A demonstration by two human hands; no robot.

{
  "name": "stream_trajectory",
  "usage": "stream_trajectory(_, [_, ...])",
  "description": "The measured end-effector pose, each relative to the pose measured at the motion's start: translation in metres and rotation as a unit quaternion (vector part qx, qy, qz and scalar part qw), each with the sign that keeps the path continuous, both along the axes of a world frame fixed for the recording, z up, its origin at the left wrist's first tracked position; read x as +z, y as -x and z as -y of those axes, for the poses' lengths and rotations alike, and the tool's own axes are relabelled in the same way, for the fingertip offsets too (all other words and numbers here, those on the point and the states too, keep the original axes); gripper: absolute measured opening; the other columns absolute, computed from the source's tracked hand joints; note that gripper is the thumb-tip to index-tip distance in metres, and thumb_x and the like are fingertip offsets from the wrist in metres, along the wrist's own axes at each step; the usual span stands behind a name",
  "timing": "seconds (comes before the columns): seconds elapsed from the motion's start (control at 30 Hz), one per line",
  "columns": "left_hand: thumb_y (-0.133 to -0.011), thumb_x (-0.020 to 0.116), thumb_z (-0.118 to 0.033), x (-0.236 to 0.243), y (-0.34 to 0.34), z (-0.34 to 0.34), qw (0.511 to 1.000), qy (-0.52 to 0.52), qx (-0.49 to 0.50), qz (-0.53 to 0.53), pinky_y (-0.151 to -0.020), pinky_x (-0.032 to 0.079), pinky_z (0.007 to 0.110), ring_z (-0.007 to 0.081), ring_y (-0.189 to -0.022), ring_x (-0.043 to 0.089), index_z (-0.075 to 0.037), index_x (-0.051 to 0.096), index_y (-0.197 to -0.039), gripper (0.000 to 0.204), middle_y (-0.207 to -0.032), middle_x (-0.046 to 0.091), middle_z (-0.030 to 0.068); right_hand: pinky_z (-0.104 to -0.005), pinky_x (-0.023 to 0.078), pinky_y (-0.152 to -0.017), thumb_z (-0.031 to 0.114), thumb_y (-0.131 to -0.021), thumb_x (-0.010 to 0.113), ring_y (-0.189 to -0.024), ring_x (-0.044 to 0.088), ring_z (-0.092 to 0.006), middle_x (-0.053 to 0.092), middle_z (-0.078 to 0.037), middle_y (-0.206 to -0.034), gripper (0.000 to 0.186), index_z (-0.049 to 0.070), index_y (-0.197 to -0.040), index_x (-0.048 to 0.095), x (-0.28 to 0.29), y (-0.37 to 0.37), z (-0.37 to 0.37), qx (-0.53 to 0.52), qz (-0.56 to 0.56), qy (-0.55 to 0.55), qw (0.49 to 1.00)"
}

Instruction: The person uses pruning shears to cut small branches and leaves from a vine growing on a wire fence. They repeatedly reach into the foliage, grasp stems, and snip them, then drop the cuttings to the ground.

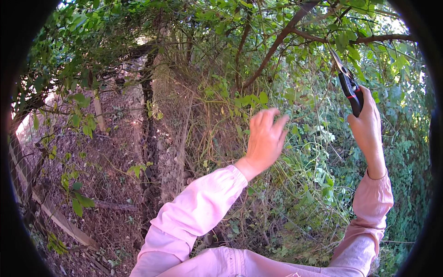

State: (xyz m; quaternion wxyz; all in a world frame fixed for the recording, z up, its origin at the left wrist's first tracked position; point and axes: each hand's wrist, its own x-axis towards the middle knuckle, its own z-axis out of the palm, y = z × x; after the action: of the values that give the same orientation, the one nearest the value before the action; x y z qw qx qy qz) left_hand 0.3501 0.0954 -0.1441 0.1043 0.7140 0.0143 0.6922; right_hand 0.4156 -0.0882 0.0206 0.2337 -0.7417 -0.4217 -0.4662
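Observation:
My right hand [369,115] is raised at the upper right, closed on pruning shears [348,87] with black and red handles. Their metal blades point up among leaves just beneath a brown branch [383,38]; whether they touch a stem I cannot tell. My left hand [266,138] is lifted near the middle, open, its fingers loosely curled and apart with nothing visible in them, in front of thin tangled vines and green leaves [251,99]. Both of my arms wear pink sleeves.
A slanting branch [277,41] crosses the top. On the left, wire mesh and a wooden beam [69,226] run beside a dark upright trunk [147,138] and a bank of dry litter [110,180]. Dense green growth [401,147] covers the right side.

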Motion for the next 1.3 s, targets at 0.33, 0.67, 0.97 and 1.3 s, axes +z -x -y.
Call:
stream_trajectory(0.33, [-0.074, 0.068, -0.011, -0.006, -0.014, -0.024, 0.993, 0.026, 0.071, -0.089, -0.093, 0.028, 0.047, 0.0294, -0.112, 0.043, -0.006, 0.07, -0.082, 0.009, -0.114, 0.053, 0.0131, -0.0413, 0.047, -0.065, 0.009, -0.074, 0.065, -0.071, 0.06, -0.0389, 0.062, -0.021, -0.074, 0.031, 0.001, -0.104, 0.059, -0.004, 0.005, 0.007, -0.008, 0.018, 0.008, 1.0])
stream_trajectory(0.67, [-0.076, 0.061, -0.011, -0.022, -0.004, -0.003, 0.98, -0.039, 0.09, -0.175, -0.096, 0.026, 0.048, 0.0293, -0.116, 0.042, -0.006, 0.069, -0.089, 0.016, -0.117, 0.052, 0.0141, -0.0343, 0.046, -0.061, 0.009, -0.072, 0.065, -0.06, 0.057, -0.0292, 0.059, -0.017, -0.071, 0.033, 0.001, -0.102, 0.056, -0.041, -0.002, 0.04, 0.033, -0.09, 0.032, 0.995])
stream_trajectory(0.97, [-0.073, 0.059, -0.01, -0.016, -0.024, 0.034, 0.978, -0.051, 0.007, -0.202, -0.094, 0.03, 0.046, 0.0266, -0.104, 0.045, -0.006, 0.066, -0.072, 0.008, -0.099, 0.052, 0.0119, -0.033, 0.049, -0.071, 0.0, -0.067, 0.068, -0.075, 0.062, -0.0252, 0.062, -0.017, -0.084, 0.038, -0.002, -0.103, 0.054, -0.091, -0.008, 0.019, 0.183, -0.172, 0.076, 0.965])
stream_trajectory(1.3, [-0.074, 0.064, -0.015, -0.005, -0.028, 0.066, 0.97, 0.002, -0.061, -0.235, -0.097, 0.029, 0.045, 0.0275, -0.115, 0.043, 0.001, 0.061, -0.101, 0.031, -0.118, 0.05, 0.0152, -0.0352, 0.049, -0.066, 0.005, -0.069, 0.071, -0.07, 0.065, -0.0304, 0.063, -0.019, -0.079, 0.039, -0.001, -0.102, 0.052, -0.114, -0.029, 0.017, 0.123, -0.216, 0.07, 0.966])
